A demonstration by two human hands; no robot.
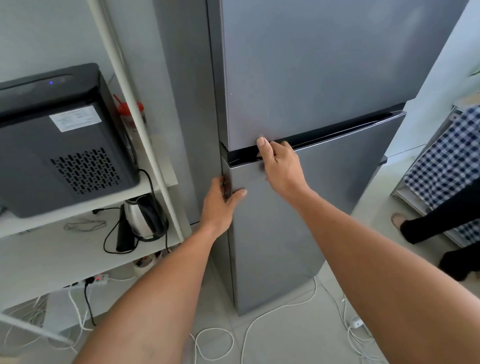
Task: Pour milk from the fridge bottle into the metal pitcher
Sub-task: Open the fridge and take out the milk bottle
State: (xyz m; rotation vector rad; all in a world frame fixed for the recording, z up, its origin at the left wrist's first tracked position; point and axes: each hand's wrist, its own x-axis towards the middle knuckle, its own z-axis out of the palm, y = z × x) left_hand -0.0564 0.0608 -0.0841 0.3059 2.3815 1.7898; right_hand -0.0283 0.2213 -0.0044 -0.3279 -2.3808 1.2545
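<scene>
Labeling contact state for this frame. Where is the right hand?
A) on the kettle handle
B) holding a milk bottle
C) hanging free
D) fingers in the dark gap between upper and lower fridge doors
D: the right hand has its fingers hooked into the dark handle recess above the lower fridge door; no bottle is in view.

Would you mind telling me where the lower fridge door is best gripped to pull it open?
Probably at the dark recessed handle strip along the top edge of the lower fridge door, fingers hooking in from above near its left end. The right hand already curls there, while the left hand wraps the door's left edge, which suggests it swings open from that side.
</scene>
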